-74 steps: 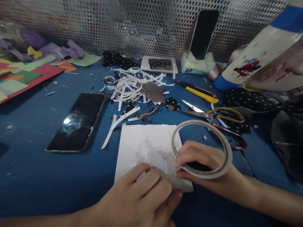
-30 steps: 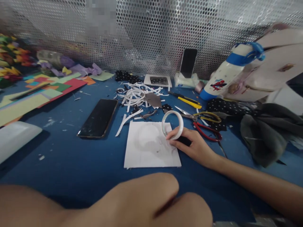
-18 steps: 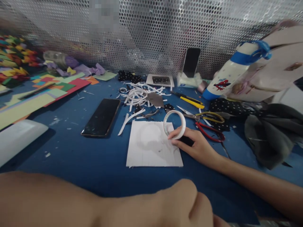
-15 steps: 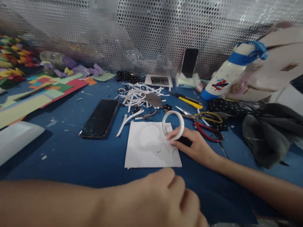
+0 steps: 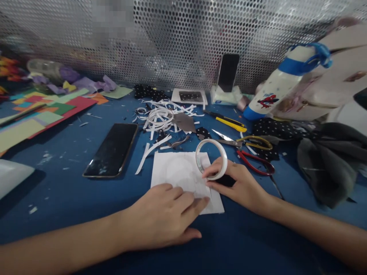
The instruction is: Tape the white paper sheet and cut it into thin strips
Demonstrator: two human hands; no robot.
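My right hand (image 5: pixel 241 185) grips a roll of white tape (image 5: pixel 224 160), its fingers through the ring, above the right edge of a square white board (image 5: pixel 164 164). Over the board's lower part lies my left hand (image 5: pixel 168 212), palm down. Its index finger is stretched toward the board's lower right and the thumb stands apart below it; nothing shows between them. Part of the board is hidden under this hand. A faint round shape shows on the board's upper half.
Behind the board lie white paper strips (image 5: pixel 160 118). A black phone (image 5: pixel 113 151) is at left, near coloured papers (image 5: pixel 51 118). At right are scissors (image 5: pixel 236 143), a yellow cutter (image 5: pixel 231 124), red-handled scissors (image 5: pixel 255 164), dark fabric (image 5: pixel 323 168) and a bottle (image 5: pixel 282 82).
My left hand has moved up from the near edge onto the board, its index finger and thumb now extended. The right hand still has the tape roll. The view has shifted slightly.
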